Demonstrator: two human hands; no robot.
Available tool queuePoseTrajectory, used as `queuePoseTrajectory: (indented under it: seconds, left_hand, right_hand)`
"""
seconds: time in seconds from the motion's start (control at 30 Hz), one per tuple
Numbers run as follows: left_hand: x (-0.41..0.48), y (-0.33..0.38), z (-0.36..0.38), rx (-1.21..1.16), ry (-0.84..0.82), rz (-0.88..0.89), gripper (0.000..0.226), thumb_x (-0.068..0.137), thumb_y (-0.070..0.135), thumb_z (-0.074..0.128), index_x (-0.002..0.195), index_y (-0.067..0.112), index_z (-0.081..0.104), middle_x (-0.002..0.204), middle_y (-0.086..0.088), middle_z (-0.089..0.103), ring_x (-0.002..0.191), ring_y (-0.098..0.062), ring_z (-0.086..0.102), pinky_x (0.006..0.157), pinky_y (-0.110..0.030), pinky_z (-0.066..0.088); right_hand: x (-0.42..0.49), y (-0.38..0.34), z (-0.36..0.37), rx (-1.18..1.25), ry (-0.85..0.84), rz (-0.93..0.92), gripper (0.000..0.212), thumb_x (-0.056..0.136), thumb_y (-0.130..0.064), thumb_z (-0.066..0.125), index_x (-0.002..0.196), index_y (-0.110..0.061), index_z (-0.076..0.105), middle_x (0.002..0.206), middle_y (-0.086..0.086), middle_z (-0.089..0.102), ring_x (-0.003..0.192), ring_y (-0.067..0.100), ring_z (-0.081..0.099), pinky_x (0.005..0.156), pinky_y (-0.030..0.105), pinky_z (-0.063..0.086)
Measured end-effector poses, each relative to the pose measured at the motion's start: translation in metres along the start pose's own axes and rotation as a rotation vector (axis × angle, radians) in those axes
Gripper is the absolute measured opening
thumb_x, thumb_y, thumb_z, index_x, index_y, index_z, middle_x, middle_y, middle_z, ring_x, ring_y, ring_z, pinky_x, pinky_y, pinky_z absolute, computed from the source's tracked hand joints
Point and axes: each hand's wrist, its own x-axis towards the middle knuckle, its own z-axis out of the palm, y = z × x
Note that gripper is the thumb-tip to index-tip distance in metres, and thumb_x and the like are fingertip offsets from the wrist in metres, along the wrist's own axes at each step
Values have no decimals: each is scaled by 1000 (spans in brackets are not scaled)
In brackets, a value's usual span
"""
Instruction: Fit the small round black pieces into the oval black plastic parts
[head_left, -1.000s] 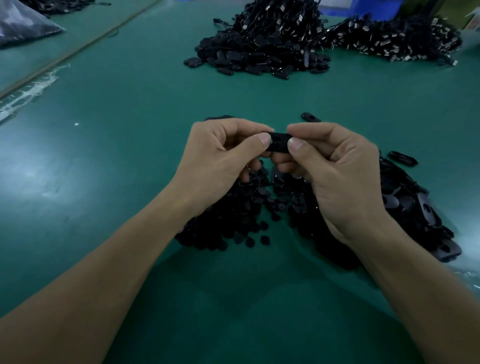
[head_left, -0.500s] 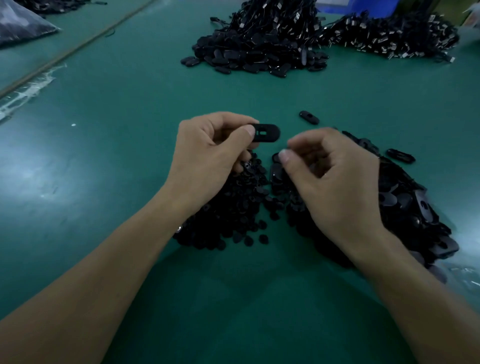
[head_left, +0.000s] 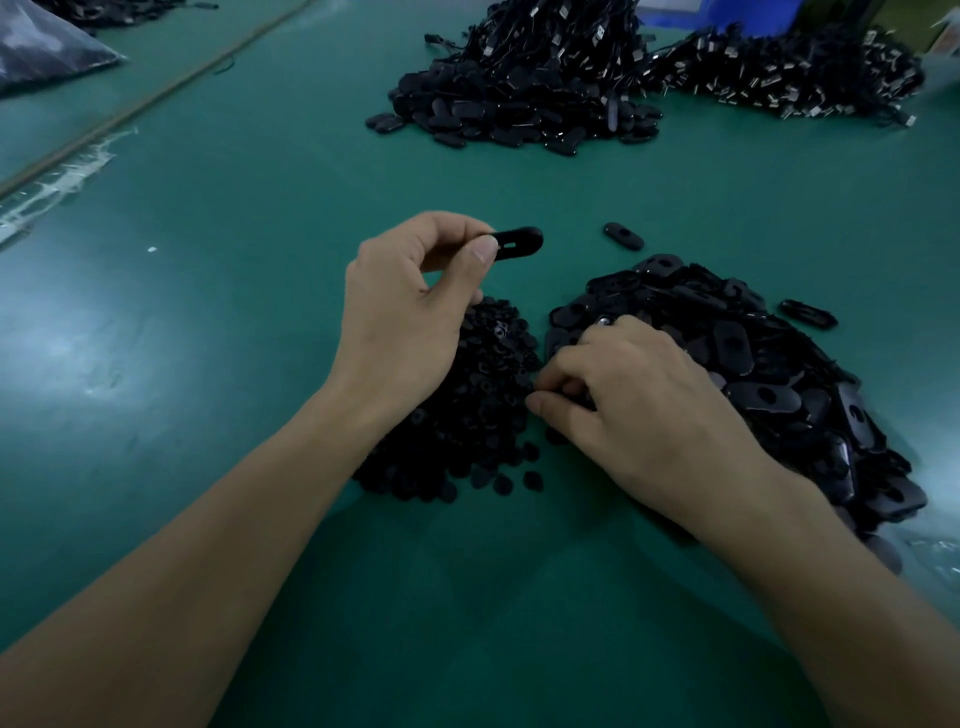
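My left hand (head_left: 410, 312) pinches one oval black plastic part (head_left: 519, 241) between thumb and forefinger, held above the green table. Below it lies a heap of small round black pieces (head_left: 467, 410). My right hand (head_left: 639, 410) rests low at the gap between that heap and the pile of oval black parts (head_left: 779, 374), fingers curled down among the pieces. Whether its fingertips hold a piece is hidden.
Two loose oval parts (head_left: 623, 236) (head_left: 808, 313) lie beyond the near pile. A big heap of black parts with cords (head_left: 524, 88) and another (head_left: 789, 78) sit at the far side. A plastic bag (head_left: 41, 47) is far left on the green table (head_left: 208, 260).
My right hand let go of the oval part and dropped down to the heaps. My left hand kept the oval part and lifted it slightly away.
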Motion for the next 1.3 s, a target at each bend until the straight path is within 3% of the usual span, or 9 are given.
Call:
queuePoseTrajectory:
  seconds: [0.17,0.43,0.57,0.67,0.87,0.97,1.07,1.2,1.3]
  left_hand:
    - [-1,2,1,-59,-20,20,20,98,10,64,95,29,69,76,9,72,71,-6,69,70,-21,58]
    - [-4,3,2,-35,-31,21,16,91,18,68,94,32,73,83,9,77,78,-17,74,80,-44,62]
    - [-5,4,3,-56,-33,15,18,90,18,70,94,35,75,84,12,78,81,-17,75,82,-43,62]
    - [-4,3,3,-88,-51,1,19,91,12,71,96,30,75,85,10,78,79,-12,75,80,-35,62]
    - [-7,3,4,-212,-103,-34,14,92,3,69,96,16,74,86,-5,79,76,-19,78,69,-27,61]
    - [-8,3,5,-218,-137,-30,16,91,1,70,95,16,74,83,-3,78,77,-20,78,71,-30,62]
    - [-9,4,6,-231,-159,-27,19,90,-1,70,95,16,74,83,-3,78,77,-20,78,71,-30,62]
    - [-11,7,8,-234,-178,-16,20,87,1,72,93,19,75,83,-1,79,77,-18,78,70,-28,62]
    - [-13,9,9,-232,-182,-20,17,83,8,74,92,22,75,82,-1,78,79,-20,78,72,-33,64]
  right_hand:
    - [2,1,1,56,-40,4,17,97,-40,63,100,-26,72,88,-13,53,92,11,42,74,22,24]
    - [2,2,4,148,-30,-29,11,96,-31,66,92,-23,60,85,-13,56,87,12,49,77,31,42]
    - [1,1,5,199,21,-50,13,99,-33,58,90,-25,55,81,-14,54,81,8,47,69,29,38]
    - [1,1,5,309,117,-41,11,100,-28,55,90,-26,52,78,-13,55,78,5,52,65,25,41]
    - [1,3,5,364,396,-65,15,96,-11,68,107,-15,77,90,-7,72,84,4,63,78,12,47]
    - [2,7,5,381,441,-49,25,98,-12,63,121,-16,73,86,-7,66,78,-2,56,76,6,38]
    - [3,9,6,458,452,-20,31,99,-11,60,127,-21,69,86,-9,62,80,0,58,76,8,42]
    - [3,8,6,663,476,58,26,93,-15,71,108,-35,65,86,-13,67,84,6,68,80,21,55]
    - [4,9,4,759,480,85,25,90,-12,76,92,-36,69,83,-14,74,80,6,71,75,20,56]
